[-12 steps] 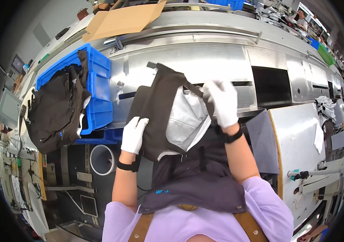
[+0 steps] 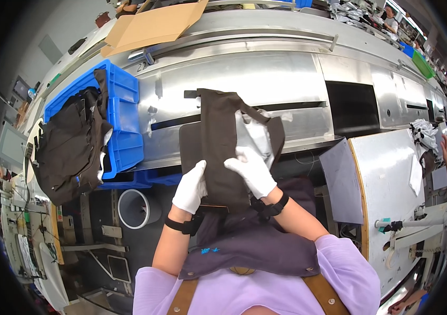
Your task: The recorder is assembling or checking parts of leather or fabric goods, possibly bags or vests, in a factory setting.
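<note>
We see both hands in white gloves with black wrist straps, working one piece at the near edge of a steel worktable [image 2: 265,73].

Left hand [image 2: 191,187]: closed on the lower left edge of a dark brown garment piece [image 2: 218,142], thumb on top, the other fingers hidden beneath the cloth. Grasping it, as far as we can tell.

Right hand [image 2: 252,170]: lying palm down on the same dark piece, just right of the left hand's grip, fingers spread and pointing up and left. It presses the fabric flat; we cannot tell whether any finger curls under an edge.

The dark piece runs away from both hands over the table edge and onto the steel top, a narrow tab jutting left at its far end. Just beyond the right hand's fingertips, a white lining [image 2: 255,134] shows inside the folded dark cloth, touching it, crumpled.

Near side of the hands: a dark purple apron [image 2: 255,247] over the lap, lavender sleeves, tan straps.

Well to the left of the left hand: a blue plastic bin [image 2: 124,113] with a heap of dark garments [image 2: 68,149] spilling over its near rim. Below the left hand, off the table, a round white bucket [image 2: 134,208].

Far beyond the grip, a sheet of brown cardboard [image 2: 152,26] lies on the table's back ledge. Right of the right hand, a white panel [image 2: 386,178] and a grey sheet [image 2: 341,181] beside it.
</note>
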